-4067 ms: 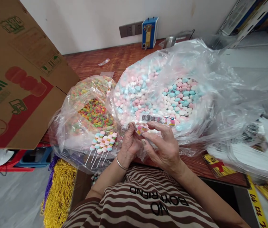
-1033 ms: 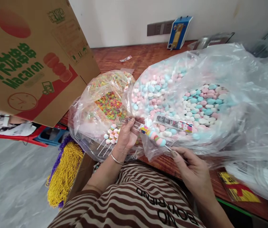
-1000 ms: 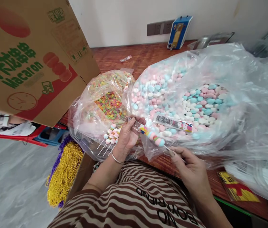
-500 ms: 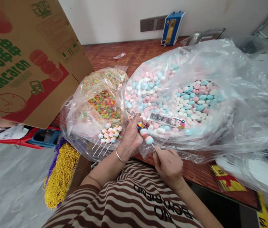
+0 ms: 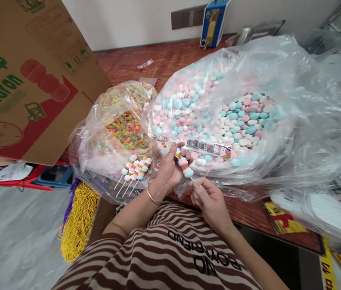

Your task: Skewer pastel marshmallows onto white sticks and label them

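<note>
The candy skewer (image 5: 184, 164) is at the centre of the frame, slanting from upper left to lower right between the two hands. The left hand (image 5: 168, 167), palm turned up, has its fingers bent around the upper end; the exact contact is partly hidden. The right hand (image 5: 211, 201) pinches the bare white stick at the lower end between thumb and forefinger, other fingers curled into the palm. The grip on the stick appears chosen to keep pressure off the soft pieces, with the left hand steadying the top.

A printed wrapper (image 5: 162, 146) shows just beyond the left thumb; whether it encloses any part of the candy cannot be determined.

At left of centre, a group of finished skewers (image 5: 135, 168) lies side by side, sticks all pointing to the lower left, presumably for tidy counting and easy pick-up. They rest on the clear bag of coloured rings (image 5: 126, 129). Right of centre, the larger bag of pink, blue and white sweets (image 5: 242, 114) bears a flat printed sleeve (image 5: 208, 148), likely placed there for short reach. Both bags have gaps in the film facing the worker, which would suit access to the contents.

A carton (image 5: 49, 88) stands at upper left.
</note>
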`<state>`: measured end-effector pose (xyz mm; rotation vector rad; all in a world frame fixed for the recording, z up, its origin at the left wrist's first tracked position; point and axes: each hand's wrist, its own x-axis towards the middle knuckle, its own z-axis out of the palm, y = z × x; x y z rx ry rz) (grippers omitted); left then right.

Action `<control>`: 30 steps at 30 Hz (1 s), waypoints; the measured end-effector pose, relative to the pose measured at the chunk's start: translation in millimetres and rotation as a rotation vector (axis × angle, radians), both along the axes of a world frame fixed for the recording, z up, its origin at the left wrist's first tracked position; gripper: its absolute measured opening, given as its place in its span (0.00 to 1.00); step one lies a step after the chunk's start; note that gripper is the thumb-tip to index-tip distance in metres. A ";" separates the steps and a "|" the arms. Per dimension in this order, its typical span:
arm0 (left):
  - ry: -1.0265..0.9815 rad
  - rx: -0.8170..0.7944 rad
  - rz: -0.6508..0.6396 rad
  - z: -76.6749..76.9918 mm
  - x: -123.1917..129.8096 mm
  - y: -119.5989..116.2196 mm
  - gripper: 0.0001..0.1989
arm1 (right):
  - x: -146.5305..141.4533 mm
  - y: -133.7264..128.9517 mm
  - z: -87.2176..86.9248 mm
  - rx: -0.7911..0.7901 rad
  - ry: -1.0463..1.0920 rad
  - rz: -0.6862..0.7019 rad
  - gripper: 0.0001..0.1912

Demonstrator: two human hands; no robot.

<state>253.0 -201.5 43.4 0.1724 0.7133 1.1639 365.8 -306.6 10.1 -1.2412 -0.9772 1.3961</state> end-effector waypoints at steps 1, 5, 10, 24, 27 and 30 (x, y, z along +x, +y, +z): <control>0.024 -0.015 0.003 -1.3 1.1 0.0 0.12 | 1.0 -0.3 -3.7 0.127 -0.235 -0.042 0.14; 0.080 -0.037 0.007 -6.9 7.1 -3.8 0.13 | 5.6 1.6 -13.8 0.522 -0.942 -0.055 0.12; 0.033 -0.047 -0.053 -10.0 16.1 -19.9 0.15 | 4.8 8.2 -10.0 0.345 -0.712 -0.113 0.13; 0.064 0.085 0.122 7.8 -0.5 5.3 0.08 | 1.3 0.3 -5.4 0.609 -0.809 -0.185 0.07; 0.031 0.046 0.066 5.8 18.3 -7.6 0.10 | -4.3 9.3 -10.8 0.908 -1.095 -0.253 0.08; 0.019 0.050 -0.011 0.6 26.2 -17.7 0.14 | -3.7 14.5 -13.9 0.901 -1.166 -0.279 0.08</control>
